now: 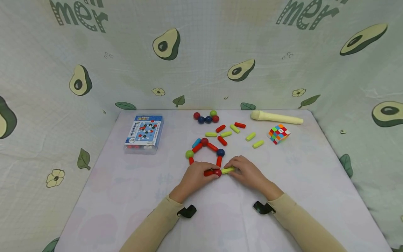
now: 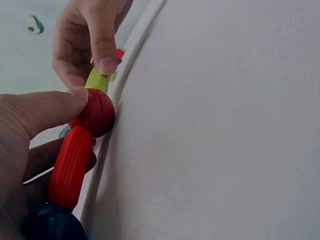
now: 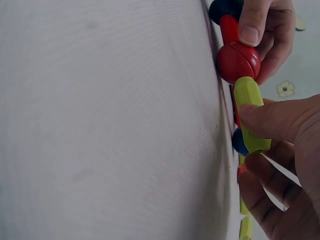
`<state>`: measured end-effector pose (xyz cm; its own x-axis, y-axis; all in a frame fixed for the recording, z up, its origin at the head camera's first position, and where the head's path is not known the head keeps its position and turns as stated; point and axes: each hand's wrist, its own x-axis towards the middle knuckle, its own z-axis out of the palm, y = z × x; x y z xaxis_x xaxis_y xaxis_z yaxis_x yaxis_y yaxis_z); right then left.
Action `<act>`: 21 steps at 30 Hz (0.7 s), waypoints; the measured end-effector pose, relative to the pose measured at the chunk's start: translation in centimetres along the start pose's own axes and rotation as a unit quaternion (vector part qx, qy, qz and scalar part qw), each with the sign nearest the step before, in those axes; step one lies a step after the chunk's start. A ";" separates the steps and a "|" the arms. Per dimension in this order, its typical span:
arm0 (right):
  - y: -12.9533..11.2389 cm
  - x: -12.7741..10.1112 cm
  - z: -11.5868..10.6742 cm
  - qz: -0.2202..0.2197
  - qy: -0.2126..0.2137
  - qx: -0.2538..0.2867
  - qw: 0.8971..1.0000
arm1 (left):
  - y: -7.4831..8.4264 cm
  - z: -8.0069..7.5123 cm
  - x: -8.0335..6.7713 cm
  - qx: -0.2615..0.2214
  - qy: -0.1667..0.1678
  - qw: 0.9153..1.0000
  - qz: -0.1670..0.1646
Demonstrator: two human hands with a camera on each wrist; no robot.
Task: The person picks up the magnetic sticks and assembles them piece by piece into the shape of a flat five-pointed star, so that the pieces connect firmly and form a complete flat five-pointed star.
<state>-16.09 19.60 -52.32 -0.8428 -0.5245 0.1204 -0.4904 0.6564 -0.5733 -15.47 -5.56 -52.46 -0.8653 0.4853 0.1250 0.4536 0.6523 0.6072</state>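
Note:
My left hand (image 1: 196, 174) grips a red ball (image 1: 217, 173) at the near right corner of a ring of balls and rods. A yellow-green rod (image 3: 246, 92) is pinched between the thumb and fingers of my right hand (image 1: 247, 172), one end against that ball. The ring has red rods (image 1: 212, 147), another red ball (image 1: 204, 141), a green ball (image 1: 189, 154) and a dark blue ball (image 1: 220, 152). A light blue rod (image 1: 196, 142) lies alongside its upper left side. The left wrist view shows another dark blue ball (image 2: 54, 225), which my left hand hides in the head view.
Behind the ring lie several loose red rods (image 1: 220, 128) and yellow-green rods (image 1: 226, 133). Loose balls (image 1: 208, 119) are grouped farther back. A boxed model set (image 1: 143, 134) stands left; a puzzle cube (image 1: 278, 133) and a pale yellow microphone-shaped object (image 1: 277, 117) are right.

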 end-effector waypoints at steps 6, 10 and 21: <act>0.2 0.0 0.1 0.007 0.002 0.008 1.000 | -0.1 0.1 0.0 0.005 -0.001 1.000 -0.002; 0.3 0.1 0.2 0.009 0.005 0.018 1.000 | -0.1 0.0 0.0 0.006 -0.002 1.000 -0.003; 0.6 0.2 0.1 0.024 -0.002 0.040 0.999 | 0.1 0.0 -0.1 0.012 -0.008 1.000 -0.013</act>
<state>-16.49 19.83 -52.78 -0.8643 -0.4954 0.0872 -0.4292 0.6358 -0.6416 -15.35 -5.54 -52.35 -0.8732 0.4775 0.0972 0.4367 0.6783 0.5909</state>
